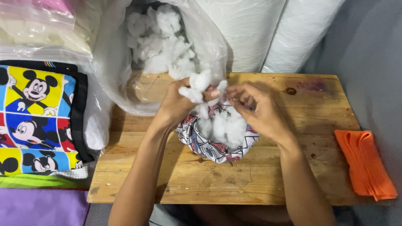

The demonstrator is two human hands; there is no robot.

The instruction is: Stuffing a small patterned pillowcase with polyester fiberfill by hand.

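Note:
My left hand [178, 102] grips a clump of white fibre stuffing [200, 86] just above a small printed fabric pouch [215, 148] with a red, blue and white web pattern. The pouch sits on a wooden board [234, 180] and is partly full of white stuffing [224, 125]. My right hand [259, 111] rests on the pouch's far right rim, fingers curled on the fabric edge, holding it apart. A large clear plastic bag [121, 79] of loose white stuffing [161, 39] lies open just behind my left hand.
A cartoon-print fabric stack [37, 121] lies at the left over green and purple cloth. A folded orange cloth [366, 163] lies at the right on grey fabric. White plastic-wrapped rolls [272, 33] stand behind the board. More bagged fabric [42, 29] sits at upper left.

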